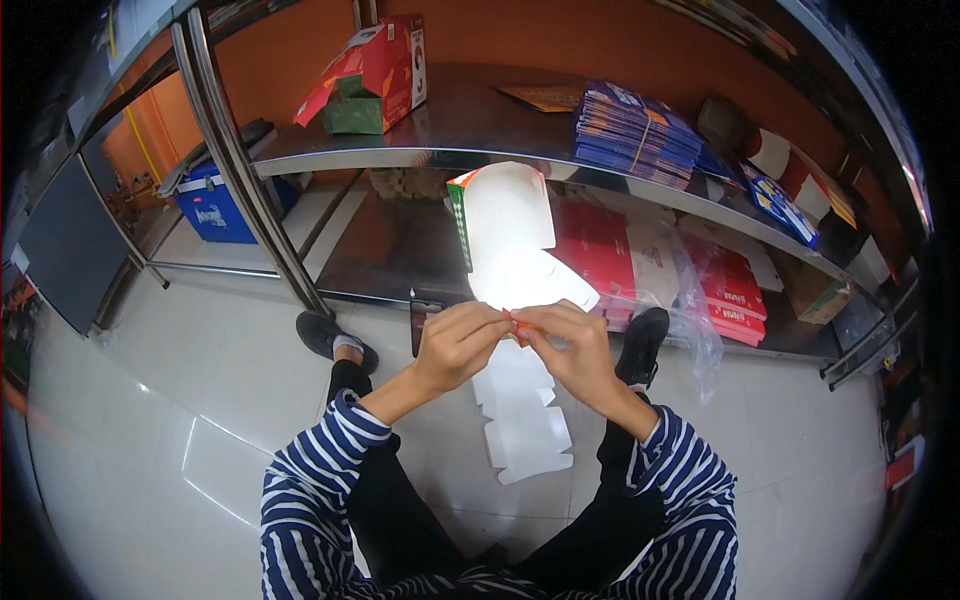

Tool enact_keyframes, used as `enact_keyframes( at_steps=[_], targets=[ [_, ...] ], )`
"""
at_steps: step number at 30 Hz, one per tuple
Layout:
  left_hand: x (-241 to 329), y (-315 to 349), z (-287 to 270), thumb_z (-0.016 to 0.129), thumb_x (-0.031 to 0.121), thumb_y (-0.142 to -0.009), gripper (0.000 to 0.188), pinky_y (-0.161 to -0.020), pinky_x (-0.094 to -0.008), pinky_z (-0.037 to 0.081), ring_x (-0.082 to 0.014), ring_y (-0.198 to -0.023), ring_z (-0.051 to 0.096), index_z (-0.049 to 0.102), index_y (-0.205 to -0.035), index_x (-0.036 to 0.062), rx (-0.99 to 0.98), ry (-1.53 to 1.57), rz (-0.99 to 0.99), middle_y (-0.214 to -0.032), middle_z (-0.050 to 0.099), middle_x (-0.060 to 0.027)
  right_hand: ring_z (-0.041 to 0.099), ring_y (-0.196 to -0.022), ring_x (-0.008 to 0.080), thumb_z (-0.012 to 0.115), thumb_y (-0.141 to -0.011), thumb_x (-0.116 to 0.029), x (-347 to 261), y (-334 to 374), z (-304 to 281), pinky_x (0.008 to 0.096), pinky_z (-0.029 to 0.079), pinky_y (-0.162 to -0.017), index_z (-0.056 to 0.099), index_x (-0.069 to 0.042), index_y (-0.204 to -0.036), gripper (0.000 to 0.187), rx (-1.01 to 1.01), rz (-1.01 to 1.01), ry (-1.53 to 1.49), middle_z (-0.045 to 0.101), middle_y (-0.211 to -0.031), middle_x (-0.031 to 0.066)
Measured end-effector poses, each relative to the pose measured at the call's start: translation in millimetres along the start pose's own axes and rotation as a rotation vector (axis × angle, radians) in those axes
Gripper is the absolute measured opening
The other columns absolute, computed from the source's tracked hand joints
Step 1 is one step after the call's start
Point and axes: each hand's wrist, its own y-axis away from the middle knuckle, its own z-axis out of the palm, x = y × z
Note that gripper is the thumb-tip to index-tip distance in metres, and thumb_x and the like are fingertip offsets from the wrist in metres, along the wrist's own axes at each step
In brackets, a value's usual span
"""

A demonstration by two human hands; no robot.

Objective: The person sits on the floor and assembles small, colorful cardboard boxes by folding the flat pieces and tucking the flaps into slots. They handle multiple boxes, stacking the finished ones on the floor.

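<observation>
A partly folded cardboard box [507, 215] stretches away from me, its white inside facing up and a green and orange printed side showing at its far left edge. My left hand [457, 345] pinches a small orange piece at the box's middle with thumb and fingertips. My right hand [570, 345] closes on the same spot, and the fingertips of both hands meet there. Whether the orange piece is a flap of the box is hard to make out. The near part of the box, a white strip with notched flaps, hangs down between my legs.
On the metal shelf [480, 120] ahead stand a red and green box [385, 85] and a bundled stack of blue printed cartons [635, 130]. Red flat cartons [590, 245] and plastic wrap lie on the lower shelf. A blue cooler [220, 205] is at the left.
</observation>
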Motion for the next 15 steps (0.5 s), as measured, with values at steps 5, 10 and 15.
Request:
enact_keyframes(
  at_steps=[5, 10, 15],
  targets=[
    [1.5, -0.2, -3.0, 0.067, -0.001, -0.065, 0.015, -0.055, -0.0267, 0.048, -0.0192, -0.067, 0.061, 0.063, -0.079, 0.0021, -0.006, 0.047, -0.143, -0.077, 0.062, -0.0064, 0.054, -0.068, 0.0240, 0.061, -0.078, -0.004, -2.5, 2.7, 5.7, 0.0341, 0.043, -0.062, 0.058, -0.004, -0.107, 0.029, 0.035, 0.007, 0.106, 0.063, -0.082, 0.0089],
    [1.5, 4.0, -3.4, 0.066, -0.004, -0.064, 0.019, -0.055, -0.0266, 0.047, -0.0185, -0.066, 0.060, 0.064, -0.082, 0.0029, -0.051, 0.053, -0.167, -0.076, 0.062, -0.0058, 0.052, -0.068, 0.0236, 0.060, -0.076, -0.002, 2.6, 4.2, 7.7, 0.0345, 0.042, -0.061, 0.050, -0.006, -0.119, 0.044, -0.008, -0.092, 0.173, 0.059, -0.075, 0.0077],
    [-0.5, 6.6, -3.7, 0.067, -0.005, -0.063, 0.020, -0.053, -0.0257, 0.046, -0.0190, -0.065, 0.060, 0.065, -0.082, 0.0034, -0.051, 0.060, -0.199, -0.077, 0.063, -0.0067, 0.057, -0.069, 0.0247, 0.063, -0.076, -0.003, -2.8, 1.1, 0.9, 0.0337, 0.046, -0.064, 0.050, -0.004, -0.121, 0.047, -0.207, -0.179, 0.438, 0.063, -0.082, 0.0105]
  ],
)
